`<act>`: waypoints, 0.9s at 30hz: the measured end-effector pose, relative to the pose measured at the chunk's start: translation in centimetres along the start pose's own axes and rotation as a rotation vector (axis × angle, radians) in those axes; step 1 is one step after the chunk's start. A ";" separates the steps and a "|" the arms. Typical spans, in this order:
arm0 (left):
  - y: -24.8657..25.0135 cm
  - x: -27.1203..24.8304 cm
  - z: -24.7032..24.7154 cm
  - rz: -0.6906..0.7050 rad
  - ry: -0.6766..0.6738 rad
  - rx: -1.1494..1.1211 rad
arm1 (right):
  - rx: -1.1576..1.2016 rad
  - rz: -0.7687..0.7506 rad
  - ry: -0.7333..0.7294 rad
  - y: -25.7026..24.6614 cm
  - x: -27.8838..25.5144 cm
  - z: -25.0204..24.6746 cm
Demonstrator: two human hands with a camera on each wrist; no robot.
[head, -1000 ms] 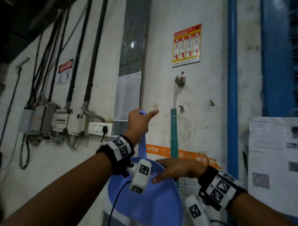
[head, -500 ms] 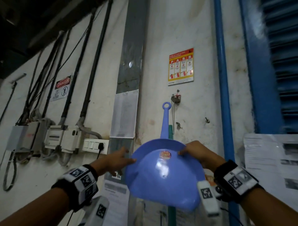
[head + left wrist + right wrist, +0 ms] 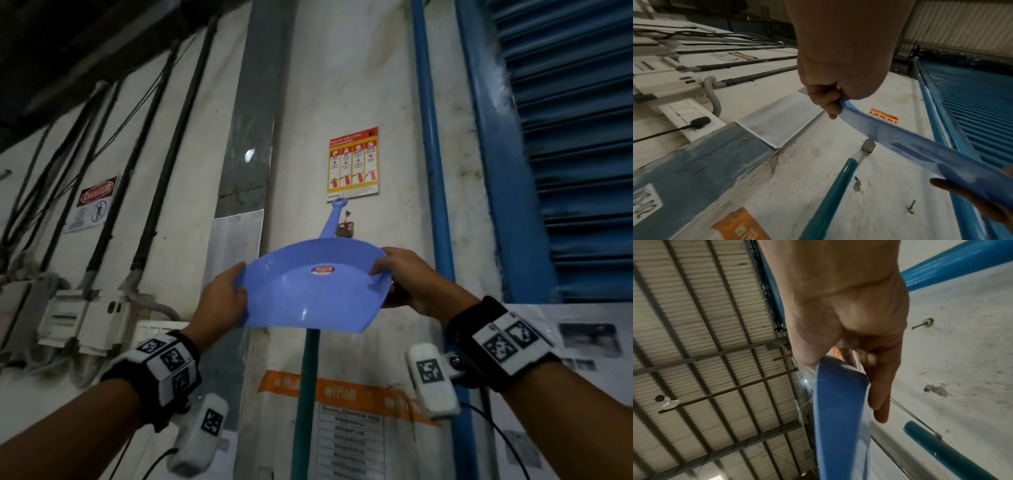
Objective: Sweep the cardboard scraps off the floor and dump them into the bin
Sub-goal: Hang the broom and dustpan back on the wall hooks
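Dustpan point(image 3: 315, 291) held up at chest height in front of wall point(image 3: 394, 85), handle ring near the hook point(image 3: 345, 228), whether on or off it unclear. Tool-fetching step, by the look; no scraps or bin in view. Next probably: free the pan, take teal broom handle point(image 3: 306, 377) hanging below. Left hand point(image 3: 222, 298) grip clamped on pan's left rim, thumb over edge; right hand point(image 3: 407, 281) pinching right rim, fingers behind. Both forearms raised, wrists w/ marker bands.
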State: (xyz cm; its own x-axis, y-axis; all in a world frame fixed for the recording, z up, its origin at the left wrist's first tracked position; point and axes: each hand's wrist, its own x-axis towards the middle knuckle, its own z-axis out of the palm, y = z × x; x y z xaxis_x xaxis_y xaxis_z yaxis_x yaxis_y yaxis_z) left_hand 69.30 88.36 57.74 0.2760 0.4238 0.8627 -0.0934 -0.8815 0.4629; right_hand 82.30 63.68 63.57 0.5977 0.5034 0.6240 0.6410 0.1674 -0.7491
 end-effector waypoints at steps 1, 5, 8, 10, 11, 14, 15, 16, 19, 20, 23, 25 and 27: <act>0.2 0.5 0.2 -0.009 0.006 0.001 | 0.002 -0.006 -0.001 -0.1 0.1 -0.1; 0.0 2.1 1.0 -0.023 0.015 0.005 | 0.010 -0.036 0.036 0.2 1.0 -0.1; -0.9 2.9 1.8 -0.052 0.019 0.005 | 0.024 -0.033 0.045 0.5 1.7 0.1; -1.0 2.8 2.2 -0.066 0.034 0.006 | 0.026 -0.016 0.049 0.8 1.9 0.2; -1.2 2.6 2.5 -0.073 0.042 0.014 | 0.030 -0.007 0.057 1.0 1.9 0.3; -2.0 2.1 3.3 -0.075 0.052 0.038 | 0.030 0.006 0.073 2.1 2.2 0.3; -2.2 2.0 3.5 -0.075 0.057 0.039 | 0.028 0.007 0.070 2.3 2.2 0.3; -2.4 1.9 3.5 -0.069 0.063 0.040 | 0.026 0.006 0.069 2.5 2.2 0.3; -2.5 1.9 3.4 -0.081 0.105 0.069 | 0.031 -0.002 0.077 2.9 2.5 0.2; -2.4 1.8 3.3 -0.093 0.118 0.071 | 0.035 -0.001 0.079 3.0 2.5 0.3; -2.3 1.3 3.6 -0.097 0.147 0.071 | 0.026 0.002 0.084 3.3 2.4 0.3; -2.2 0.5 3.8 -0.093 0.176 0.061 | 0.002 -0.010 0.079 3.6 2.2 0.4; -2.2 -0.1 3.9 -0.080 0.198 0.063 | -0.013 -0.026 0.075 3.7 2.0 0.6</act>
State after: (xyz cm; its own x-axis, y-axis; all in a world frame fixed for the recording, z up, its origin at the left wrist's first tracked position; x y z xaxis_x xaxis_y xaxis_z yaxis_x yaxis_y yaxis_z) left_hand 73.25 89.48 55.81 0.0867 0.5199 0.8498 -0.0175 -0.8521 0.5231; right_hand 85.61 65.79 61.95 0.6150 0.4337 0.6586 0.6628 0.1683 -0.7297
